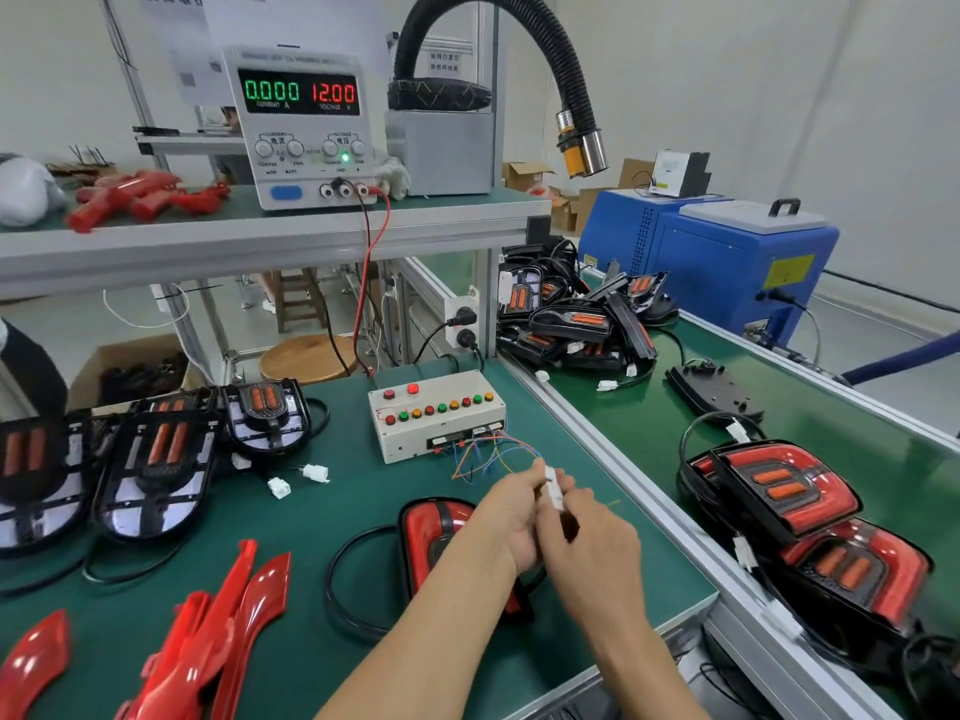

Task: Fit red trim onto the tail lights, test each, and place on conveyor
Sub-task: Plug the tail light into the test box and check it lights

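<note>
A tail light with red trim (pixel 434 527) lies on the green bench, partly hidden under my wrists, its black cable looping to the left. My left hand (pixel 511 517) and my right hand (pixel 592 543) meet above it and pinch white connectors (pixel 552 486) between them. Coloured wires run from the connectors back to the white test box (pixel 436 414) with its row of lamps. Loose red trim pieces (pixel 223 631) lie at the front left. Untrimmed tail lights (pixel 156 459) sit at the left. On the conveyor (pixel 654 423) at the right lie trimmed tail lights (pixel 779 491).
A power supply (pixel 306 127) on the upper shelf reads 0.000 A and 12.00 V. A pile of black lights (pixel 576 319) sits at the conveyor's far end beside a blue machine (pixel 727 262). More red trim (pixel 140 197) lies on the shelf. A black hose (pixel 545 70) arches overhead.
</note>
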`<state>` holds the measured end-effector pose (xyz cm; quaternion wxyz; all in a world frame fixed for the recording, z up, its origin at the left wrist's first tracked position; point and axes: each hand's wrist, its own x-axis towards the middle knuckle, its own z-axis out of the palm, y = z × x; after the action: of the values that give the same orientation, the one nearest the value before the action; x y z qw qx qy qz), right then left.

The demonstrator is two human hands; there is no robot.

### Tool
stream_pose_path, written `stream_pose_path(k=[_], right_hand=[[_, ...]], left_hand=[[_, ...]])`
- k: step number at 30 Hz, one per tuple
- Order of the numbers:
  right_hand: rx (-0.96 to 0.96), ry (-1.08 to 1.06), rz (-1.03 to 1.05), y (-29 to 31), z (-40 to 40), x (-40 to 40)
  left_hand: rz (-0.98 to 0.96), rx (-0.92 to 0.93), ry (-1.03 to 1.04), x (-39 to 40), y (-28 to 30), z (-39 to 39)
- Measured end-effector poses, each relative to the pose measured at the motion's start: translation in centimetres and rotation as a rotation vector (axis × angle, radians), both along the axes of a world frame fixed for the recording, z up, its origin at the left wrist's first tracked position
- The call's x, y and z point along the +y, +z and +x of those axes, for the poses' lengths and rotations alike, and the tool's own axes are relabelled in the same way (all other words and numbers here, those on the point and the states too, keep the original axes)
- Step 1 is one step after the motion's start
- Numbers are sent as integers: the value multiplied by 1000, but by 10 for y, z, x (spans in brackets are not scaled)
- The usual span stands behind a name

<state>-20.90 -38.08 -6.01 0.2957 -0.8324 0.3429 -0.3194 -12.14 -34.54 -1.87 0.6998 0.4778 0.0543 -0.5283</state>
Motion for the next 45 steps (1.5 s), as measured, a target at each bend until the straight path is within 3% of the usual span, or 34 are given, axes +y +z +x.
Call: stream_pose_path(k=[5, 8, 11, 13, 15, 17, 19, 21, 23, 25, 32, 35, 40, 45], right_hand=[[-7, -14, 37, 1, -7, -1], [-35, 27, 28, 0, -15, 1], [-45, 44, 51, -2, -26, 3], [-39, 99, 86, -5, -35, 2], [-60, 199, 170, -6, -45, 1], [-49, 299, 261, -6, -55, 4], [-35, 358, 329, -10, -63, 9], [-54, 364, 427, -16, -67, 15], [-97, 322, 505, -19, -66, 18], [-113, 293, 545, -19, -62, 19], [-23, 404, 468, -13, -58, 16], [-169, 377, 496, -7, -62, 14], [-535, 364, 562, 32, -70, 4], [-809, 440, 803, 86, -56, -10]], left_hand=[[0, -123, -61, -7, 4, 3], [206, -310, -60, -5, 4, 4], [370, -609, -208, 15, 12, 0], [447, -945, -230, 38, 17, 3], [663, -1358, -98, 70, 23, 11], [848, -1501, 64, 106, 25, 19], [982, -1471, 56, 137, 19, 25], [1110, -1387, -78, 154, 4, 26], [1127, -1267, -204, 157, -13, 22], [1021, -1152, -242, 153, -27, 17], [677, -854, 84, 149, -37, 8], [637, -889, 193, 170, -32, -1], [356, -889, 373, 205, -7, -5], [198, -819, 463, 215, 10, -8]])
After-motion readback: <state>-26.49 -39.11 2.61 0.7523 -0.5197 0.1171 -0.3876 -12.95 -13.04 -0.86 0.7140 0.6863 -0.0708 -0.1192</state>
